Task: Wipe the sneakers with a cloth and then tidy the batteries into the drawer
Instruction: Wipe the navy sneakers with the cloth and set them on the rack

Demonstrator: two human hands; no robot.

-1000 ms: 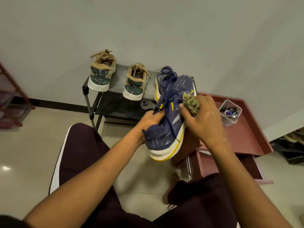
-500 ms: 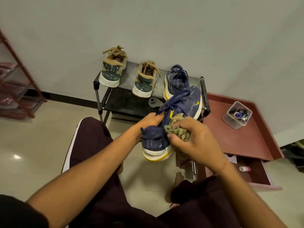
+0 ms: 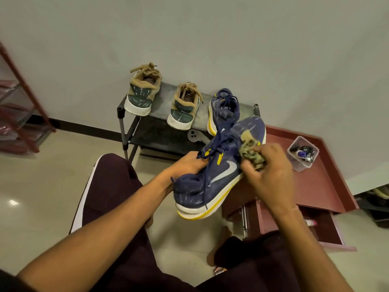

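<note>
Nearest the camera, at 6 o'clock in the view, lay the person's dark trousers (image 3: 113, 186), a white stripe running down the left leg. Both bare forearms reached up from there toward the centre.

Just right of centre the left hand (image 3: 186, 165) gripped the navy sneaker (image 3: 219, 180) by its lace side, fingers curled at the tongue, and held it in the air with its heel toward the camera and its toe pointing to 1 o'clock. At the shoe's 2 o'clock the right hand (image 3: 271, 175) was clenched round a bunched olive cloth (image 3: 251, 154), which was pressed against the upper beside the grey swoosh.

At 4 o'clock an open drawer (image 3: 324, 228) stuck out of a red cabinet (image 3: 320, 186); a small white and pink cylinder (image 3: 311, 222) lay in it, too small to identify. On the cabinet top, at 3 o'clock, stood a clear plastic tub (image 3: 303, 154) of small items; whether they were batteries I could not tell.

Farther off, at 12 o'clock, a black shoe rack (image 3: 121, 114) stood against the wall. On its top shelf sat two tan and green sneakers (image 3: 143, 91) and, at their 3 o'clock, the second navy sneaker (image 3: 223, 108).
</note>
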